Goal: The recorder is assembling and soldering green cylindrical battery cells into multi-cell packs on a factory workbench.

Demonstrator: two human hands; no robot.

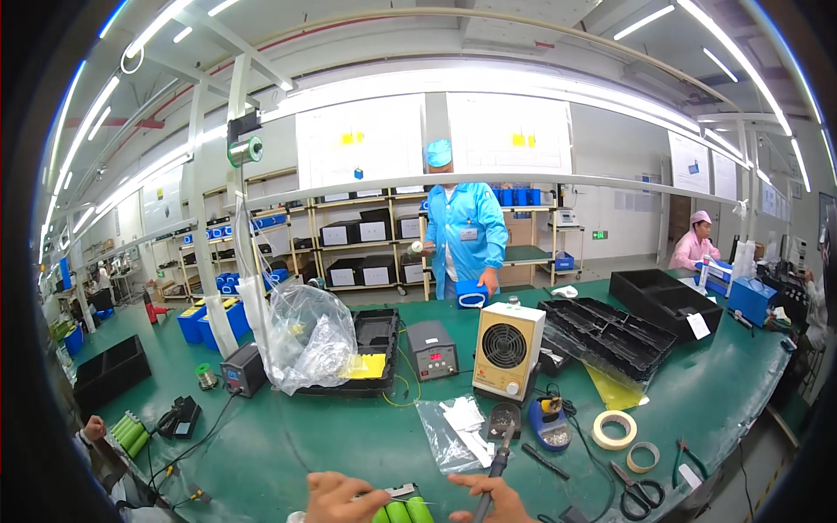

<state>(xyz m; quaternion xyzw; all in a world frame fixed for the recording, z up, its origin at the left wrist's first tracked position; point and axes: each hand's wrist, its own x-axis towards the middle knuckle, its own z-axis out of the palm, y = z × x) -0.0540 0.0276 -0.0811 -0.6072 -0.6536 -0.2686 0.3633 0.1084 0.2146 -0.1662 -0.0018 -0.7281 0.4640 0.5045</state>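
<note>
At the lower edge my left hand is closed, its fingers pinching a thin solder wire that comes down from a spool on the post. Beside it lies a pack of green battery cells with a pale strip at the top, partly cut off by the picture's edge. My right hand grips a soldering iron by its dark handle. The iron points away from me, its front end over a small dark tray. Whether its tip touches the tray I cannot tell.
Beyond stand a cream ionizer fan, a soldering station and a blue iron stand. Tape rolls, scissors and pliers lie right. A person in blue stands across the bench; another person's hand is at left.
</note>
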